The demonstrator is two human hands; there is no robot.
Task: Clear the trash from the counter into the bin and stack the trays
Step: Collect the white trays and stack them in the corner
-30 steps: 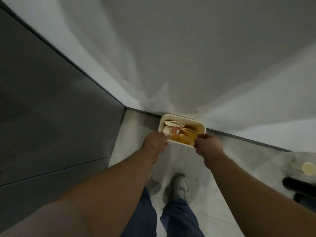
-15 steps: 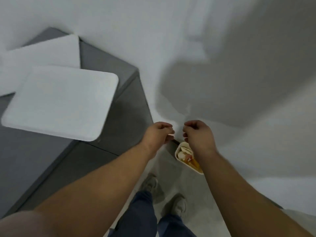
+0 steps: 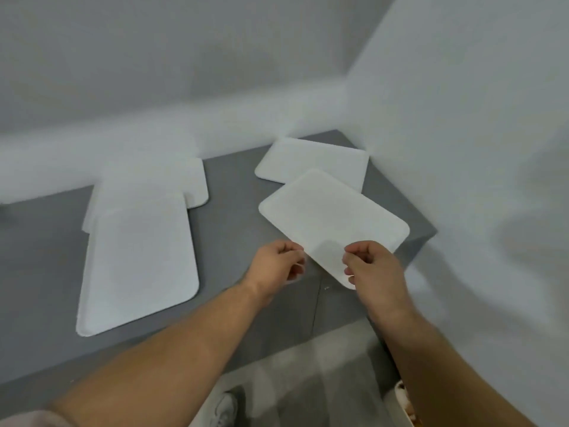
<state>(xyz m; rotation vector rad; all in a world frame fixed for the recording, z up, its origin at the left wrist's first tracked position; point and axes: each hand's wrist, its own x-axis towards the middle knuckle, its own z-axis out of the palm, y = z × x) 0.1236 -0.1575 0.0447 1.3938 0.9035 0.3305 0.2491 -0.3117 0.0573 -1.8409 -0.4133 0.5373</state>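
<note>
Several white trays lie on the grey counter point(image 3: 231, 211). A long tray point(image 3: 138, 260) lies at the left, overlapping another tray point(image 3: 172, 183) behind it. At the right, a slanted tray point(image 3: 332, 217) rests partly on a back tray point(image 3: 317, 163), and its near corner juts past the counter's front edge. My left hand point(image 3: 277, 263) is curled just left of that tray's near edge and holds nothing. My right hand point(image 3: 369, 266) is curled over the tray's near corner; no grip on it shows. The cream bin point(image 3: 403, 399) with trash peeks out on the floor at the bottom right.
White walls close in behind the counter and along its right end. The pale tiled floor point(image 3: 308, 365) lies below the counter's front, and one shoe point(image 3: 224, 408) shows at the bottom.
My view has swung up from the bin on the floor to the counter. Both hands let go of the bin and rose to the slanted tray's near edge.
</note>
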